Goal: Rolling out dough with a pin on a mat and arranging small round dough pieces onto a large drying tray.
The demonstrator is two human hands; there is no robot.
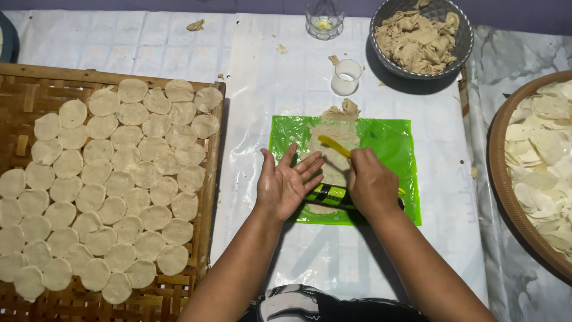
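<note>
My left hand (286, 183) lies palm up and open over the near left part of a green plastic sheet (393, 146), holding nothing. My right hand (370, 186) grips a thin yellow strip-like tool (333, 145) whose tip rests on a flattened sheet of pale dough (333, 138) spread on the green plastic. Under both hands lies a dark roller with green stripes (330, 194), partly hidden by them. A ragged dough scrap (342, 111) sits at the far edge of the green sheet.
A woven bamboo tray (36, 83) at left holds several rows of thin round dough discs (119, 185). A round basket (497, 167) at right holds more discs. At the back stand a metal bowl of dough scraps (420, 36), a small white cup (347, 76) and a clear glass (325, 19).
</note>
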